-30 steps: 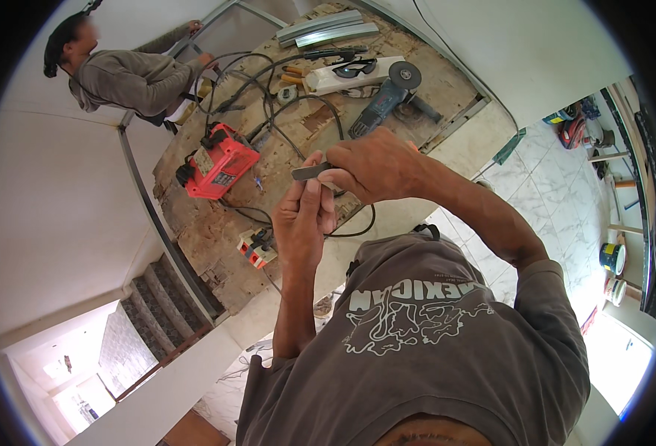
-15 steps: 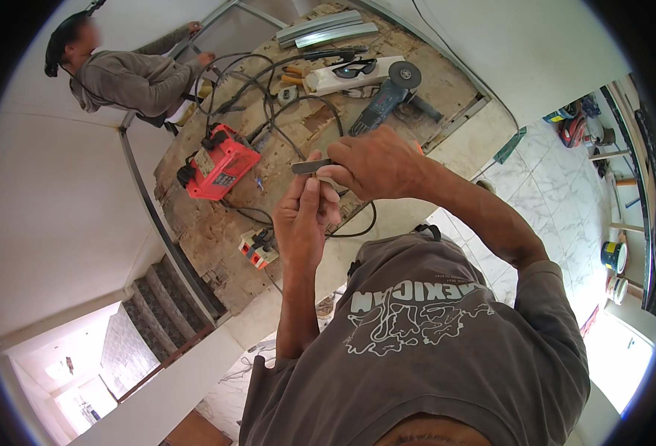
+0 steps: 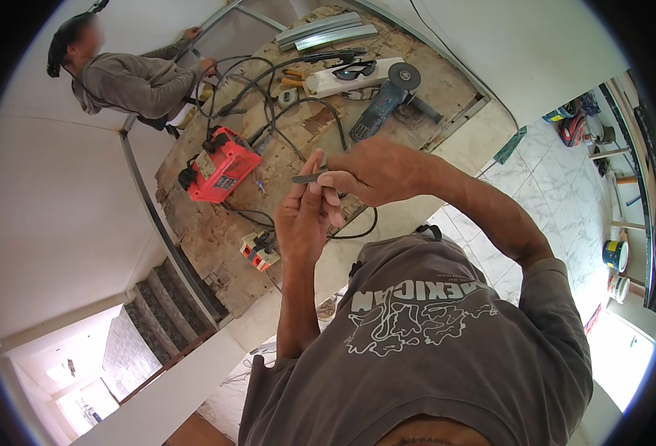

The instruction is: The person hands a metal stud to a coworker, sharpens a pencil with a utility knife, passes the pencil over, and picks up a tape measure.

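My right hand [image 3: 378,172] is closed on a short, flat, grey metal blade [image 3: 305,178], whose tip points left. Its handle, if it has one, is hidden inside my fingers. My left hand [image 3: 305,219] is raised just to the left, thumb and fingers closed together beneath the blade. Whatever they pinch is too small to make out. Both hands meet over the near part of a worn wooden worktable [image 3: 201,238]. Beyond my right hand lies a blue angle grinder [image 3: 376,111] with a round disc.
A red box-shaped machine [image 3: 225,165] with black cables [image 3: 272,119] stands left of my hands. Nearer is an orange-and-white power strip [image 3: 257,251]. Dark glasses [image 3: 354,70] and metal profiles [image 3: 335,33] lie at the back. Another person [image 3: 131,82] works at a metal frame, far left.
My right hand has come down slightly with the blade, which now shows a narrower face. My left hand stays nearly in place. The other person has shifted slightly.
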Demonstrator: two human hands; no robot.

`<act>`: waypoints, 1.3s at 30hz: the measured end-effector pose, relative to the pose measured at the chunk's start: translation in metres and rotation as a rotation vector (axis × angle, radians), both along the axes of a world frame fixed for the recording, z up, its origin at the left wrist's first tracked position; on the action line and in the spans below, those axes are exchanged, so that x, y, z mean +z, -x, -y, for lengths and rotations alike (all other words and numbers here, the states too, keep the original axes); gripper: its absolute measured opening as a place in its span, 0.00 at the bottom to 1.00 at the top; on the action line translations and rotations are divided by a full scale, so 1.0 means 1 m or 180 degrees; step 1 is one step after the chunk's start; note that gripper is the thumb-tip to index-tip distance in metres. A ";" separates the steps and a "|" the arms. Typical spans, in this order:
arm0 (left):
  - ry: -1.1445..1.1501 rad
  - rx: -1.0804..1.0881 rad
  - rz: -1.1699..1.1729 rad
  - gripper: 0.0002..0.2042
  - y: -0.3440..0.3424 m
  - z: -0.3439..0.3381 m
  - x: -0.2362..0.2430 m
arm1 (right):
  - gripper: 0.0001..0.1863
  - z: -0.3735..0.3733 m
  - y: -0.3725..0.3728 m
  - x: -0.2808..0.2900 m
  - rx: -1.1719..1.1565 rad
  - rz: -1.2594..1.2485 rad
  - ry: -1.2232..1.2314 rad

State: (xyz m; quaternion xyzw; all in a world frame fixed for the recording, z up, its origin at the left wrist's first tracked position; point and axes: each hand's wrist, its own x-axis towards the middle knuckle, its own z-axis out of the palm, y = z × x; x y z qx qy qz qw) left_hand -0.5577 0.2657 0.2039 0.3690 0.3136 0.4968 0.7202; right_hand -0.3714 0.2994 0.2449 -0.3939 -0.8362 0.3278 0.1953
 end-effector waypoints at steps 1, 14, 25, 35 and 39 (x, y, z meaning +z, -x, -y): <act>-0.0010 -0.0037 0.0035 0.22 0.000 0.000 -0.001 | 0.19 0.000 0.000 -0.001 -0.0037 0.0099 -0.0160; -0.0214 -0.0013 -0.0418 0.22 0.000 0.004 0.013 | 0.19 -0.001 -0.004 0.008 0.0013 0.0094 -0.0234; -0.0221 0.0316 -0.0804 0.19 -0.006 0.007 0.018 | 0.21 -0.003 -0.004 -0.006 -0.0094 0.0133 -0.0936; -0.0204 0.0501 -0.0868 0.18 -0.009 0.007 0.019 | 0.22 -0.005 -0.002 -0.014 -0.0225 0.0334 -0.1153; -0.0116 0.0548 -0.0885 0.17 -0.009 0.007 0.018 | 0.23 -0.006 0.001 -0.014 -0.0249 0.0365 -0.1106</act>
